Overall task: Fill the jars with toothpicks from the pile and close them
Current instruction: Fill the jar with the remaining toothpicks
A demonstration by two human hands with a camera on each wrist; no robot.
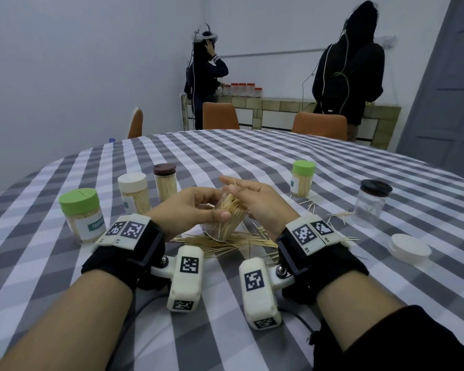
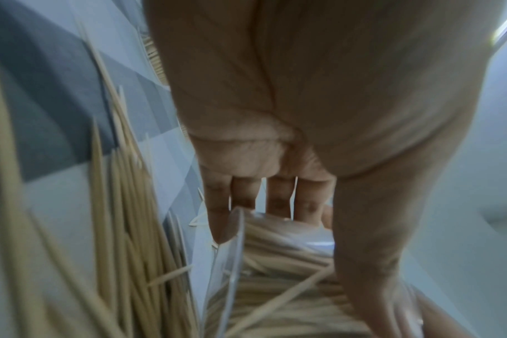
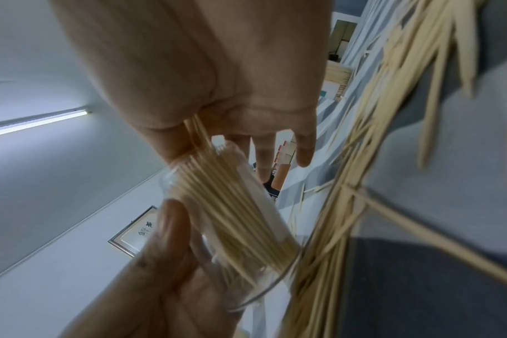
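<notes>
My left hand (image 1: pixel 214 210) grips a clear lidless jar (image 1: pixel 229 223), tilted over the toothpick pile (image 1: pixel 225 243) and packed with toothpicks that stick out of its mouth. In the left wrist view its fingers (image 2: pixel 275 194) wrap behind the jar (image 2: pixel 275 274). My right hand (image 1: pixel 241 191) is at the jar's mouth, fingers nearly straight. In the right wrist view its thumb pinches a few toothpicks (image 3: pixel 197 130) against the index finger, right at the jar (image 3: pixel 232 205). A loose white lid (image 1: pixel 409 249) lies at the right.
Closed, filled jars stand at the left: green lid (image 1: pixel 82 215), white lid (image 1: pixel 133 192), brown lid (image 1: pixel 165 182). Another green-lidded one (image 1: pixel 302 182) and an empty black-lidded jar (image 1: pixel 371 203) stand at the right. Stray toothpicks lie between them. Two people stand at the far counter.
</notes>
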